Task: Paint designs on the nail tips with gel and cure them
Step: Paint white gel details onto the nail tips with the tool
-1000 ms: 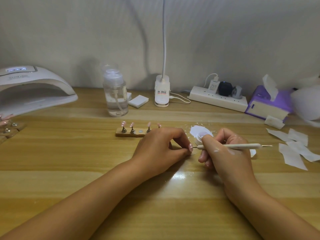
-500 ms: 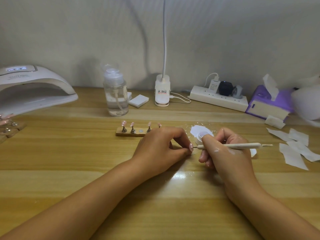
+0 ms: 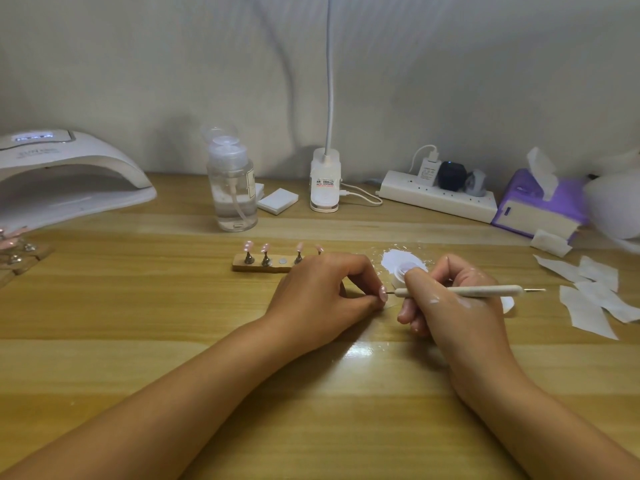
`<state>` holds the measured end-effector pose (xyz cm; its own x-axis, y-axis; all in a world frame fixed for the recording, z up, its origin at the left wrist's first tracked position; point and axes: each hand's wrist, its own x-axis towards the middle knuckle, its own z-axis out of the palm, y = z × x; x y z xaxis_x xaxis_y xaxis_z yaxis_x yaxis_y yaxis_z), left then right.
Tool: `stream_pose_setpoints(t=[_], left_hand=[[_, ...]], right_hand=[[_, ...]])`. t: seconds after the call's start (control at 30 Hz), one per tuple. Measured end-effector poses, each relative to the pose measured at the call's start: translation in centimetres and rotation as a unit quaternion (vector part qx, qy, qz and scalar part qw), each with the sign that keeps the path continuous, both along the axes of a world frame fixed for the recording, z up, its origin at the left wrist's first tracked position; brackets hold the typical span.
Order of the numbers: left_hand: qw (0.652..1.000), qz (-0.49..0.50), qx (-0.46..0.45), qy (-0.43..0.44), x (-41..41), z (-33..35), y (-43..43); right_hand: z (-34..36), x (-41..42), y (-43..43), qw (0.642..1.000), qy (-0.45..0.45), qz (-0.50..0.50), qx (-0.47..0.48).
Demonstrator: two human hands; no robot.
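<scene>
1. At the centre of the head view, just above the wooden table (image 3: 138,306), the left hand (image 3: 318,292) pinches a single pink nail tip (image 3: 383,293) between the thumb and a curled forefinger.
2. The right hand (image 3: 450,306) grips a slim dotting pen (image 3: 457,290) like a pencil, lying almost level. Its fine point is at the face of the held tip, but whether it touches is too small to tell.
3. Just behind the right hand's knuckles stands a small white gel pot (image 3: 403,270) on a smeared white patch. White flecks on the back of that hand suggest the gel is in use.
4. Behind the left hand lies a wooden holder strip (image 3: 263,266) with pink tips on little metal stands. One bare disc among the stands is probably the held tip's place. Any design on these tips cannot be made out.
5. At far left the curing lamp (image 3: 69,168) sits with its display lit. A second holder (image 3: 17,251) with more tips lies at the frame's edge near the lamp's mouth; I cannot tell whether those are finished.
6. My judgement is that the work is partway through. One tip is being painted now, the strip's tips probably wait their turn, and this batch has yet to be cured.
</scene>
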<state>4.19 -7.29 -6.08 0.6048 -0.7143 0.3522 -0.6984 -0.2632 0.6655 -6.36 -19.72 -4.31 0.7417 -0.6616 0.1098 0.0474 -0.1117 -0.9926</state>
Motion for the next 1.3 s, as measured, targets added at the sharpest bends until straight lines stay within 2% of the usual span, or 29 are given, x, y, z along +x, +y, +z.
stream_pose_setpoints(t=[0.27, 0.47, 1.3], left_hand=[[1.0, 0.0, -0.002, 0.014, -0.08, 0.05, -0.03], [1.0, 0.001, 0.0, 0.014, -0.06, 0.02, 0.0], [1.0, 0.002, 0.0, 0.01, -0.01, -0.06, -0.01]], right_hand=[[-0.11, 0.02, -0.2, 0.999, -0.02, -0.024, 0.02], [-0.2, -0.08, -0.23, 1.0, 0.001, -0.015, -0.015], [-0.25, 0.05, -0.09, 1.0, -0.015, -0.006, 0.0]])
